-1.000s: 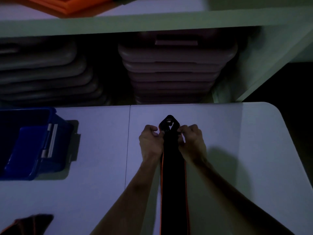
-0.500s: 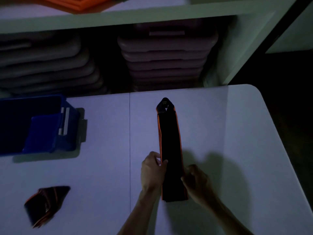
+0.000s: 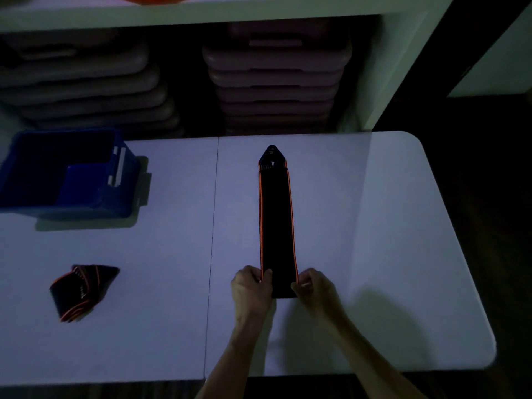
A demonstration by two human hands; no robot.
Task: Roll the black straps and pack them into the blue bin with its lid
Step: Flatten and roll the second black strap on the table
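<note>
Pinching the near end of the long black strap (image 3: 277, 226), my left hand (image 3: 252, 286) grips its left corner and my right hand (image 3: 312, 287) grips its right corner, fingers curled shut on the fabric. It lies flat and straight on the white table (image 3: 388, 226), its pointed end away from me, orange lines along both edges. Far to the left sits the blue bin (image 3: 62, 171), open, its lid (image 3: 82, 182) leaning inside. A bundled strap (image 3: 83, 290) lies nearer me, well apart from both.

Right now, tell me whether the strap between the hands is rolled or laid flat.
Laid flat: the strap lies stretched on the table, unrolled.
</note>
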